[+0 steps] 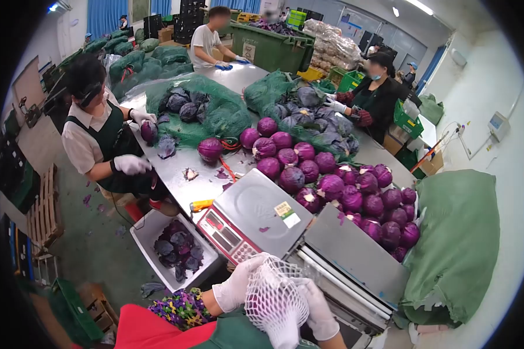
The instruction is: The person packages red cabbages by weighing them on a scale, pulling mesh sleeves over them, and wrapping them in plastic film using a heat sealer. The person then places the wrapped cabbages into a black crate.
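Wrapped on from both sides: left hand point(237, 286) and right hand point(319, 311), both white-gloved, fingers curled round a white stretchy foam-net sleeve point(276, 296). Right at the dial's centre, close to the body, with a silver-topped, red-fronted scale point(262, 205) at 12 o'clock. Purplish tint through the netting, so probably a cabbage in there, can't say for sure. Guessing light, squishy, tearable net over something firm, heavyish and a bit slippery. Best to cup the fat middle with both palms, not yank the narrow tail at 6.

Containers, clocking from the hands: white plastic tub point(147, 232) at 10, full of loose dark purple leaves point(177, 247); green mesh bags point(227, 113) at 11:30 and 12, with dusky cabbages point(189, 111); farther out at 12, big green plastic bin point(279, 53), heaped, contents too small to make out.
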`<state>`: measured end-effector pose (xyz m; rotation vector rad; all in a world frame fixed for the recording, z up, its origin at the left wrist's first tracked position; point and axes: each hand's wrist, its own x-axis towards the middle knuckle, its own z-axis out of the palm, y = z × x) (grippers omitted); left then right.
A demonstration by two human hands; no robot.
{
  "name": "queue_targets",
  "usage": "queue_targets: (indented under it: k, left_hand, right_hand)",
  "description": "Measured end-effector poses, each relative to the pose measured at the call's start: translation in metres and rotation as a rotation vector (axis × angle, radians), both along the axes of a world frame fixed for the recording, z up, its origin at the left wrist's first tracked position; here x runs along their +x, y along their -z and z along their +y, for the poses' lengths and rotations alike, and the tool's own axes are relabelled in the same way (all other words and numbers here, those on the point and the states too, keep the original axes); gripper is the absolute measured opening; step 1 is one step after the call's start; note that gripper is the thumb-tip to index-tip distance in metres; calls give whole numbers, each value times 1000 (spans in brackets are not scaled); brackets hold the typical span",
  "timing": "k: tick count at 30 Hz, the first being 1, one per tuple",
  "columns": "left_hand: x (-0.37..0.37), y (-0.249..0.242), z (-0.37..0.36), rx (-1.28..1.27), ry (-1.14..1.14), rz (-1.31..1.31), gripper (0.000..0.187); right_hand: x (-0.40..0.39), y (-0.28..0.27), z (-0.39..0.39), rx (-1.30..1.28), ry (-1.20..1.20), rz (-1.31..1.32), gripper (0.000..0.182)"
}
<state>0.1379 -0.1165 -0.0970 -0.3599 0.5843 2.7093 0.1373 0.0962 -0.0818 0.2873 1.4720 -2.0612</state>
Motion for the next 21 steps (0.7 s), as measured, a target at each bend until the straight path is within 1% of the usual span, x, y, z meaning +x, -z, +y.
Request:
queue_targets:
  k: [1, 2, 3, 4, 5, 6, 7, 9, 10, 11, 12, 13, 14, 15, 16, 17, 18, 19, 20, 21]
  left_hand:
    - [4, -7, 9, 186, 27, 27, 25]
    - [8, -19, 20, 189, 30, 3, 23]
    - [11, -32, 31, 191, 32, -26, 22]
    - [10, -32, 45, 189, 76, 28, 20]
    - [7, -26, 60, 188, 122, 81, 19]
    - [6, -7, 79, 94, 111, -43, 17]
    - [4, -2, 89, 14, 175, -5, 18]
    - [-2, 5, 110, -157, 38, 59, 20]
    - [4, 5, 105, -137, -25, 62, 26]
    - [5, 9, 107, -342, -79, 67, 37]
    - [6, -7, 118, -436, -88, 151, 40]
    - [7, -31, 127, -530, -100, 230, 44]
    - [4, -48, 138, -529, -13, 359, 45]
    - [-3, -67, 147, -634, 99, 499, 45]
    - [-16, -68, 162, -659, 124, 654, 44]
    - [-31, -68, 179, -964, -11, 890, 41]
    - [-41, -76, 195, -1119, -32, 905, 37]
    - [-61, -60, 212, -1033, -67, 748, 33]
    - [-81, -50, 220, -878, -7, 687, 32]
    - [-100, -44, 229, -723, 57, 620, 31]
  right_hand:
    - [10, -10, 5, -39, 36, -91, 26]
    - [15, -24, 13, -193, -90, -205, 39]
    - [29, -43, 20, -201, -91, -201, 39]
    - [49, -65, 26, -224, -10, -214, 47]
    - [63, -75, 35, -246, 72, -228, 55]
    - [63, -53, 57, -171, 24, -190, 58]
    - [62, -55, 68, -173, 37, -191, 58]
    - [55, -61, 89, -367, 139, -66, 50]
    - [46, -52, 104, -366, 161, -13, 53]
    - [39, -48, 120, -403, 262, -42, 52]
    - [26, -51, 133, -417, 246, 90, 52]
    - [17, -62, 140, -392, 251, 156, 52]
    - [6, -72, 147, -387, 200, 182, 51]
    - [-14, -55, 158, -424, 181, 181, 49]
    - [-23, -58, 161, -374, 147, 264, 48]
    - [-37, -50, 160, -341, 150, 360, 47]
    - [-50, -42, 159, -308, 159, 454, 45]
    - [-61, -35, 163, -303, 226, 328, 43]
    - [-84, -10, 174, -326, 269, 303, 41]
    - [-100, -8, 177, -292, 313, 350, 53]
